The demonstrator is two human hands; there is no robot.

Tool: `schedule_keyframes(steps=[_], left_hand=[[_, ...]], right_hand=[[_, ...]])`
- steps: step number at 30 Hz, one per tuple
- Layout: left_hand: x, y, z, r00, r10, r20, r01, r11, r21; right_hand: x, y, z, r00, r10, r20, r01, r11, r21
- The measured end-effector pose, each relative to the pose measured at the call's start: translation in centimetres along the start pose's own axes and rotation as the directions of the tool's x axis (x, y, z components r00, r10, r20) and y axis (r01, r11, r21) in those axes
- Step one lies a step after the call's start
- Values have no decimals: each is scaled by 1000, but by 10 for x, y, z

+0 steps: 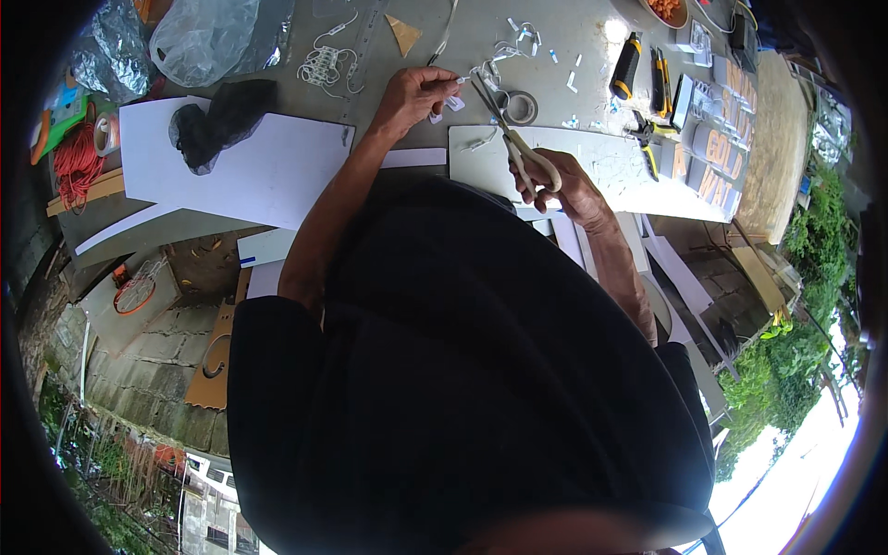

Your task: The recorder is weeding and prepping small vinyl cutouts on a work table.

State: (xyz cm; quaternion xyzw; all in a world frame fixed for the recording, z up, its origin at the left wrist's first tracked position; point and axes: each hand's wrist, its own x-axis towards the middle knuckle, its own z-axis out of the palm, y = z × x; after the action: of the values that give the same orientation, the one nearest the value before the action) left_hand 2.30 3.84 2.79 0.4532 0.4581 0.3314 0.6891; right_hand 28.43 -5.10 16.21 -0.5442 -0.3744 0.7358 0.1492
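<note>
My left hand [414, 100] is closed, pinching a short string of white LED modules [453, 104] between thumb and fingers. My right hand [575, 191] grips a pair of scissors [513, 139] by the pale handles. Their blades point up and to the left, with the tips close to the modules at my left fingertips. I cannot tell whether the blades touch the wire. A roll of grey tape [521, 108] lies just beyond the blades. More loose white modules [524, 39] and small cut bits are scattered farther up the table.
A white sheet [250, 153] with black mesh cloth [217, 125] on it lies to the left. At the right are a utility knife [626, 67], a yellow-black cutter [660, 81], pliers [645, 143] and cut-out letters [717, 153]. Red cord [78, 166] hangs at the far left.
</note>
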Motion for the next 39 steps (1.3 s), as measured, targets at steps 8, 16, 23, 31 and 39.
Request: schedule_keyframes(steps=[8, 16, 23, 31, 39], left_hand=[[-3, 13, -2, 997, -82, 4, 82, 995, 57], [-2, 16, -3, 997, -80, 21, 78, 993, 91], [-1, 14, -4, 997, -78, 12, 76, 991, 110], [-1, 14, -3, 998, -67, 16, 65, 993, 98], [3, 2, -4, 1000, -15, 10, 14, 995, 96]], right_hand=[[21, 11, 19, 996, 41, -84, -41, 999, -7], [38, 25, 17, 995, -47, -94, 51, 998, 46], [53, 19, 21, 995, 35, -90, -35, 999, 0], [60, 27, 20, 995, -52, -81, 54, 998, 31], [59, 26, 25, 993, -52, -107, 51, 999, -10]])
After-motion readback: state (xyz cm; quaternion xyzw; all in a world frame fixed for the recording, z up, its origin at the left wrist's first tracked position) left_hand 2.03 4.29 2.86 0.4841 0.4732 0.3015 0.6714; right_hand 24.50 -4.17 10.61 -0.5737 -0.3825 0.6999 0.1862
